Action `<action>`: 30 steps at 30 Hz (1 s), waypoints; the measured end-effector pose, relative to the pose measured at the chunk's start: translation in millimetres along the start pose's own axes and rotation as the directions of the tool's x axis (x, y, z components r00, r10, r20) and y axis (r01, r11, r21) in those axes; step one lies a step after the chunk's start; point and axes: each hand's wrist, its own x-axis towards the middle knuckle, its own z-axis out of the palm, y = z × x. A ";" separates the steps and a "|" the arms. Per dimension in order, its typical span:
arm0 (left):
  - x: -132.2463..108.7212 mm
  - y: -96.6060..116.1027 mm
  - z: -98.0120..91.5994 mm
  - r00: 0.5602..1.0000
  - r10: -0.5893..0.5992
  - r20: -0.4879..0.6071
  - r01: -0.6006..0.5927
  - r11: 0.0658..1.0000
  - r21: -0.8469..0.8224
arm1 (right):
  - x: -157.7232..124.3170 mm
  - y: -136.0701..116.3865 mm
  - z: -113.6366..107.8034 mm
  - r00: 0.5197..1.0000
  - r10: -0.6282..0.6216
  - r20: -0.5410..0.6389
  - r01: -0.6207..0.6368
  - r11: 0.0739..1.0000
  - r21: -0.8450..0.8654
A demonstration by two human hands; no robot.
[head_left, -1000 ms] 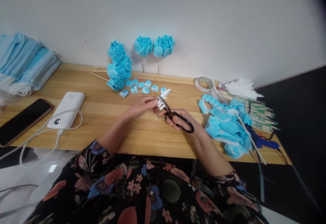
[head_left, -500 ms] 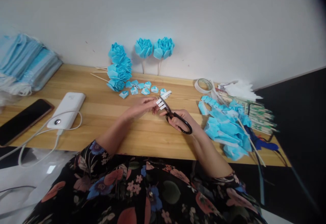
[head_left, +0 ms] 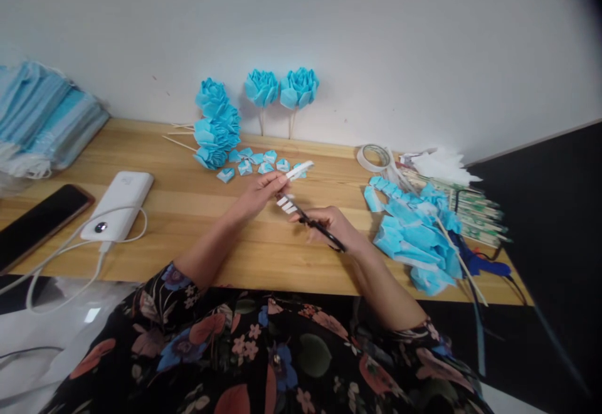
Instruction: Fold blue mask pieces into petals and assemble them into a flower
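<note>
Between the fingertips of my left hand (head_left: 260, 196) is a narrow white strip (head_left: 301, 170) that looks like tape, pointing up and to the right. My right hand (head_left: 333, 224) grips a pair of black-handled scissors (head_left: 324, 232), the blades reaching toward my left fingers. Several short white pieces (head_left: 285, 204) sit side by side along the blades. Just beyond the strip, small folded blue petals (head_left: 266, 167) lie on the wooden table (head_left: 188, 204); one is partly hidden behind the strip.
Blue flowers on sticks lie in a pile (head_left: 214, 128); two more flowers (head_left: 300, 88) lean on the wall. At right are a tape roll (head_left: 373, 159), blue sheets (head_left: 414, 238) and a blue-handled tool (head_left: 489, 268). Masks (head_left: 51, 113), a power bank (head_left: 120, 204) and a phone (head_left: 44, 222) occupy the left.
The scissors have moved down and left, away from the strip's end, with the white pieces on the blades. My left fingers now pinch the strip above them.
</note>
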 end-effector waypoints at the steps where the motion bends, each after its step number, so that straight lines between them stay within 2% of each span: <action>1: -0.1 0.2 0.5 1.000 -0.001 -0.030 0.001 1.000 -0.016 | 0.8 0.2 1.6 1.000 -0.014 0.026 0.015 0.999 -0.031; 4: 0.4 -1.9 0.9 0.996 -0.011 -0.085 0.003 0.996 -0.087 | 1.3 2.5 3.5 0.997 -0.026 0.078 0.032 0.997 -0.074; 10: 3.7 -7.9 -0.4 0.991 -0.061 -0.118 0.046 0.991 -0.125 | -3.1 5.5 -6.1 0.998 -0.065 -0.013 0.066 0.991 0.118; 19: 3.0 -14.4 -2.9 0.996 -0.089 0.009 0.089 0.985 -0.148 | -1.7 5.4 -7.7 0.999 0.026 -0.021 -0.024 0.996 0.091; 30: 0.1 -14.0 -4.1 0.994 -0.075 0.083 0.077 0.997 -0.025 | -2.8 3.7 -6.6 0.999 -0.022 -0.035 0.025 0.995 0.094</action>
